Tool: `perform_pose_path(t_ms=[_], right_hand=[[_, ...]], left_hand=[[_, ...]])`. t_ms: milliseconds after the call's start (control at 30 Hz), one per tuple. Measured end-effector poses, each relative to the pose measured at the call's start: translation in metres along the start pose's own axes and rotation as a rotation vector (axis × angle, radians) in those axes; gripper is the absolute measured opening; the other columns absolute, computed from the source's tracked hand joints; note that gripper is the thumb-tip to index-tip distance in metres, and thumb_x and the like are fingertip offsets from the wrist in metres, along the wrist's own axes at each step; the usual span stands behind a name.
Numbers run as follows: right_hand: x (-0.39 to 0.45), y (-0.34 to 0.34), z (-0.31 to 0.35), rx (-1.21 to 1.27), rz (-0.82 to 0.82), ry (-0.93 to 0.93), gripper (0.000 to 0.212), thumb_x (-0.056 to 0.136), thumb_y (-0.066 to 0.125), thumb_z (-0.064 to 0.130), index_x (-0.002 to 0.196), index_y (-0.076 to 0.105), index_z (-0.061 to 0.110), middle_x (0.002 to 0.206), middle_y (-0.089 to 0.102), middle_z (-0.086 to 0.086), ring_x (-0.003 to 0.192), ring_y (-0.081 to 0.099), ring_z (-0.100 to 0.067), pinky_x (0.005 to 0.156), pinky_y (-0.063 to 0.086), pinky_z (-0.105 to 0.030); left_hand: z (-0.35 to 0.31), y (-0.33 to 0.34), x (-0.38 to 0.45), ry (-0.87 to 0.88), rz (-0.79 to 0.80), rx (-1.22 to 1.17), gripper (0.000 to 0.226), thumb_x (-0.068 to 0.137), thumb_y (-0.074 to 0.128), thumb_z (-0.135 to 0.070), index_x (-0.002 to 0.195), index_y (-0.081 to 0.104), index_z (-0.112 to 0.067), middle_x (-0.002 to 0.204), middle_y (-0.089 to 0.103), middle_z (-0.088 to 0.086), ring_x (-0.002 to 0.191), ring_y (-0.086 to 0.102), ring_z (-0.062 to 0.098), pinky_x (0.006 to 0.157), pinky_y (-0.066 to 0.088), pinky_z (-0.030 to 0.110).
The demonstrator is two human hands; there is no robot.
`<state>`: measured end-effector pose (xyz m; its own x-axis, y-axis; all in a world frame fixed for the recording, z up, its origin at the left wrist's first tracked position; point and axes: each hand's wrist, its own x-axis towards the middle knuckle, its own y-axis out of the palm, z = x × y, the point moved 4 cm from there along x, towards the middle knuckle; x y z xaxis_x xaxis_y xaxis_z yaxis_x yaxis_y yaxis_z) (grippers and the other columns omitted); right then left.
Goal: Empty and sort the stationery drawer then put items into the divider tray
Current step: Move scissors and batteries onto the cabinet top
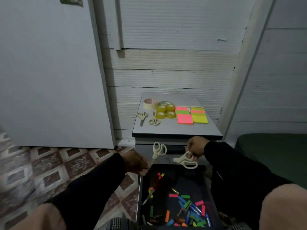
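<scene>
While both hands hover over the open drawer (174, 196) at the lower centre of the frame, each lifts a pair of cream-handled scissors clear of it. The left hand (137, 163) pinches one pair (157, 151) by the blades, handles upward; the right hand (196, 146) curls its fingers through the handle loops of the other pair (186, 161), apparently to carry both upward together. Markers, pens and bright paper flags (191, 211) lie loose in the drawer, awaiting sorting. On the cabinet top (176, 129), mid-frame, groups are already laid out by kind: two more scissors (147, 119) at left, tape rolls (163, 109) in the middle, neon sticky-note pads (192, 115) at right. The held pairs likely belong beside the scissors. No divider tray is visible.
</scene>
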<state>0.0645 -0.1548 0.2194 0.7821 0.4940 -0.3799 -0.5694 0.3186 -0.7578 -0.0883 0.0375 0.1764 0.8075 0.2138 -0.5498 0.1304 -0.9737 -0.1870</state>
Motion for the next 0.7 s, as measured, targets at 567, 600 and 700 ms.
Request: perform_pose_path(t_ms=[567,600,700], right_hand=[[0.069,-0.013,0.064,0.887,-0.102,0.024,0.015,0.091,0.046,-0.014,0.080,0.051,-0.004,0.073,0.060,-0.017,0.065,0.060,-0.023,0.039,0.052,-0.022],[0.074,-0.012,0.068,0.922,-0.115,0.022,0.017,0.091,0.047,-0.014,0.079,0.050,-0.003,0.073,0.060,-0.018,0.066,0.060,-0.023,0.039,0.053,-0.022],[0.094,-0.008,0.083,1.006,-0.154,0.016,0.023,0.091,0.047,-0.014,0.073,0.046,0.001,0.073,0.060,-0.017,0.066,0.060,-0.021,0.043,0.055,-0.023]], left_hand=[[-0.065,-0.075,0.011,0.136,-0.012,-0.277,0.012,0.089,0.054,0.004,0.079,0.059,0.000,0.053,0.061,0.007,0.045,0.060,0.013,0.047,0.051,0.019],[-0.068,-0.078,0.012,0.144,-0.032,-0.288,0.013,0.089,0.053,0.005,0.079,0.059,0.000,0.052,0.060,0.006,0.043,0.059,0.013,0.044,0.050,0.018],[-0.073,-0.088,0.021,0.158,-0.083,-0.311,0.014,0.089,0.052,0.007,0.079,0.059,0.000,0.050,0.061,0.005,0.042,0.060,0.011,0.043,0.050,0.018]])
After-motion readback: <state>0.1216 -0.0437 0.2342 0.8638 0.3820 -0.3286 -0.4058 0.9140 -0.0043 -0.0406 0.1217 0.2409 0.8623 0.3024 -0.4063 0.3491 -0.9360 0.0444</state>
